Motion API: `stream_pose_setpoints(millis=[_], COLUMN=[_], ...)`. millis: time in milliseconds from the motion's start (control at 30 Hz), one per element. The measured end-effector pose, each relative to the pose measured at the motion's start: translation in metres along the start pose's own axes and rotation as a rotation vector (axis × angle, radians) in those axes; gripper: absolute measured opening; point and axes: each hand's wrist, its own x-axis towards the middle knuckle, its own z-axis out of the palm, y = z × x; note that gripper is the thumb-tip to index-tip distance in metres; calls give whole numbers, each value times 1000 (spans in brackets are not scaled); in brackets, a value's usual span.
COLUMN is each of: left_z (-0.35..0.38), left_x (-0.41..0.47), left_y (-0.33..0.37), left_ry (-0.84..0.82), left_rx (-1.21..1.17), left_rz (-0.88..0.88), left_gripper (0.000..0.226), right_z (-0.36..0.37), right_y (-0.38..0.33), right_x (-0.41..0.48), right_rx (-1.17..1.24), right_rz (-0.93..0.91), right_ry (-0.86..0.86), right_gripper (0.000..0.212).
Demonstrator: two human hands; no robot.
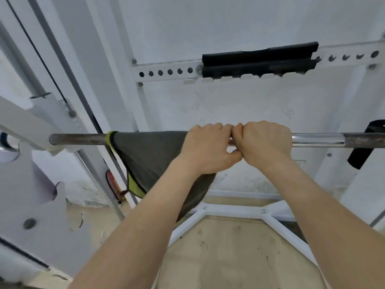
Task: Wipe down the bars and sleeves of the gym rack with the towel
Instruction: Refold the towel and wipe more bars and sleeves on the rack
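Grey towel (pixel 150 151), edged in yellow-green, hangs draped over the steel bar (pixel 316 139). Your left hand (pixel 206 147) is wrapped round cloth and bar together, and your right hand (pixel 264 142) curls round the bare chrome just beside it, knuckles touching. Bunch the cloth fully round the bar and squeeze firmly. Brace with the right while you slide the left toward the duller stretch at the left end.

A black strap (pixel 362 147) hangs at the right edge; wooden floor (pixel 229 257) fills the bottom centre; a red object (pixel 112 184) sits at lower left.
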Motion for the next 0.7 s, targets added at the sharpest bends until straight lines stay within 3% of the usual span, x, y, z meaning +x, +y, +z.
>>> stream_pose_setpoints(millis=[133, 233, 333, 467, 567, 700], left_z=[-7, -6, -14, -20, -14, -7], left_x=[-13, -35, -57, -79, -72, -67], left_y=[-27, -79, -144, -203, -197, -151], left_ry=[37, 138, 108, 187, 206, 192], left_rx=[-194, -11, 114, 166, 156, 229], left_rz=[-91, -181, -347, -492, -507, -394], left_gripper=[40, 47, 48, 47, 40, 39], right_z=[0, 1, 1, -3, -4, -3], right_y=[4, 4, 3, -16, -64, -151], right_x=[0, -1, 1, 2, 1, 14], right_rx=[10, 27, 52, 86, 91, 177], right_rz=[-4, 14, 35, 17, -105, -212], right_ry=[9, 20, -24, -88, -69, -73], right_gripper=[47, 53, 52, 52, 41, 35])
